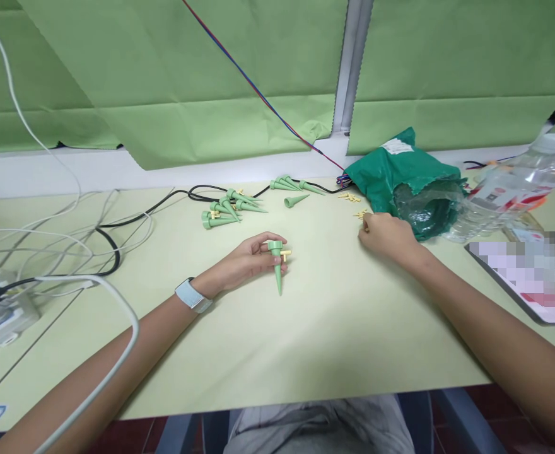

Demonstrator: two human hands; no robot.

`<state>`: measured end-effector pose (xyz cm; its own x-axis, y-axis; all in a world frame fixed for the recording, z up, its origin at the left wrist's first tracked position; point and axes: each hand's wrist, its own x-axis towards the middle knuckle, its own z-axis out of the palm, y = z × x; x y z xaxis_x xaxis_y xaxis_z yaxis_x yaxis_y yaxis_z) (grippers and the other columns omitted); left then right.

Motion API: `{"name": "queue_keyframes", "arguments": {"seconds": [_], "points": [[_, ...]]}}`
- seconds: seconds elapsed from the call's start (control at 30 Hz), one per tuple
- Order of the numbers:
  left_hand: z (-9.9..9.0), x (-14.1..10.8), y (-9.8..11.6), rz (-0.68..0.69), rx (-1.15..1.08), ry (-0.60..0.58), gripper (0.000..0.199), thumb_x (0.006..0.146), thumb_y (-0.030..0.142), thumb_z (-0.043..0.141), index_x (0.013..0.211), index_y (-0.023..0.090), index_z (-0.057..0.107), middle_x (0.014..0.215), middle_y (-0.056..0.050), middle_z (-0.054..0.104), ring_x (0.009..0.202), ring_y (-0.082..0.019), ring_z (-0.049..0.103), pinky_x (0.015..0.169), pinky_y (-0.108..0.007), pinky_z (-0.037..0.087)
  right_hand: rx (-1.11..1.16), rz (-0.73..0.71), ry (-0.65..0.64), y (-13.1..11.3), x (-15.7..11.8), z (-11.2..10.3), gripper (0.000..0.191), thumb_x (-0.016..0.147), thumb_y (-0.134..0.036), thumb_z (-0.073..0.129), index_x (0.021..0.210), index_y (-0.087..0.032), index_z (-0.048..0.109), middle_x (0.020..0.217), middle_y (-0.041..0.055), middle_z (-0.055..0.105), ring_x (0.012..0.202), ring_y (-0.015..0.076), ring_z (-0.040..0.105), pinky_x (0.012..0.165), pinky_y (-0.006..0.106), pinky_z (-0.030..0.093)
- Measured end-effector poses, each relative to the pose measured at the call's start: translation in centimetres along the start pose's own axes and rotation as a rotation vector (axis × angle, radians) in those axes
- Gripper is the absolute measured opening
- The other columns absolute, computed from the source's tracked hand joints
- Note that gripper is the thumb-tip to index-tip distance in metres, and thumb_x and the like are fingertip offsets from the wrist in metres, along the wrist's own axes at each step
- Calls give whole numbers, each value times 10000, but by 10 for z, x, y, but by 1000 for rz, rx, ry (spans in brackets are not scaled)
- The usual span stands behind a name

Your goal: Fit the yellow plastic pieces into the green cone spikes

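My left hand (pixel 253 257) is closed around a green plant watering spike (pixel 275 251), held with its tip pointing down above the table. A small yellow valve (pixel 285 254) sticks out from the spike's side. My right hand (pixel 385 232) is at a small pile of yellow valves (pixel 360 214), its fingers curled together; what they grip is hidden. Just behind lie more yellow valves (pixel 349 197). Farther back on the left is a cluster of green spikes (pixel 225 207), some with yellow valves on them. Several plain spikes (pixel 291 183) lie at the back middle.
A torn green plastic bag (pixel 400 167) stands behind my right hand, beside clear plastic bottles (pixel 509 183). At the right lies a flat, blurred-out object (pixel 523 277). Black and white cables (pixel 110 252) and a power strip (pixel 3 315) occupy the left side.
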<state>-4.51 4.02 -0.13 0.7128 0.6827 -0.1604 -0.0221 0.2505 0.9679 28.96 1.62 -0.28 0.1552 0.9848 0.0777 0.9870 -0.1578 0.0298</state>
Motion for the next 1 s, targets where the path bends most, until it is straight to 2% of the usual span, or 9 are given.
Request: {"name": "queue_keyframes", "arguments": {"seconds": [0.13, 0.2, 0.27, 0.33, 0.4, 0.53, 0.67, 0.77, 1.0], "points": [[1, 0, 1, -1, -16, 7, 380, 820, 205, 796, 1168, 183, 644, 1003, -64, 688, 912, -212, 725, 939, -427, 545, 97, 14, 54, -2, 1, 4, 205, 862, -211, 506, 937, -141, 683, 966, 181, 722, 866, 294, 688, 672, 319, 435], [2, 1, 1, -1, -28, 2, 378, 823, 200, 791, 1174, 179, 653, 1016, -73, 695, 937, -215, 720, 957, -439, 539, 293, -62, 101, -9, 0, 7, 158, 854, -214, 522, 875, -160, 670, 913, 133, 729, 839, 253, 674, 668, 297, 429], [3, 1, 1, -4, -27, -9, 382, 825, 193, 787, 1184, 172, 657, 996, -71, 698, 933, -217, 722, 959, -443, 536, 607, -159, 104, -23, -4, 12, 143, 870, -254, 534, 845, -174, 651, 840, 77, 725, 741, 196, 655, 646, 274, 438], [4, 1, 1, -10, -8, -21, 394, 825, 194, 787, 1196, 168, 655, 945, -57, 695, 891, -211, 729, 942, -430, 537, 940, -210, 46, -41, -12, 16, 168, 888, -319, 558, 844, -177, 637, 776, 36, 704, 609, 149, 622, 601, 259, 452], [5, 0, 1, -12, 12, -25, 399, 831, 201, 784, 1205, 168, 648, 921, -48, 693, 865, -207, 731, 919, -413, 538, 1195, -218, -33, -60, -23, 18, 192, 881, -367, 609, 859, -178, 636, 754, 17, 686, 553, 130, 614, 564, 252, 465], [8, 0, 0, 5, 36, 3, 390, 833, 218, 783, 1190, 163, 634, 981, -75, 707, 867, -212, 727, 881, -398, 547, 1531, -261, -187, -87, -45, 18, 289, 863, -408, 678, 1034, -175, 682, 871, 51, 723, 631, 158, 683, 558, 271, 525], [9, 0, -1, -2, 42, -3, 397, 827, 233, 791, 1176, 155, 620, 1003, -95, 713, 876, -224, 727, 870, -400, 549, 1537, -308, -132, -93, -55, 17, 296, 876, -429, 692, 997, -162, 733, 813, 64, 743, 721, 192, 727, 680, 320, 588], [9, 0, -1, -6, 36, -12, 400, 829, 241, 791, 1181, 159, 618, 995, -91, 716, 881, -230, 731, 869, -405, 550, 1504, -348, -79, -91, -56, 17, 269, 888, -425, 691, 980, -174, 724, 773, 47, 738, 703, 191, 729, 682, 326, 597], [8, 0, -2, 1, 59, -11, 398, 829, 265, 791, 1180, 161, 636, 989, -100, 729, 889, -237, 732, 846, -397, 557, 1476, -425, -96, -92, -56, 21, 247, 900, -410, 677, 1035, -205, 712, 895, 48, 751, 750, 198, 749, 704, 333, 616]]}}
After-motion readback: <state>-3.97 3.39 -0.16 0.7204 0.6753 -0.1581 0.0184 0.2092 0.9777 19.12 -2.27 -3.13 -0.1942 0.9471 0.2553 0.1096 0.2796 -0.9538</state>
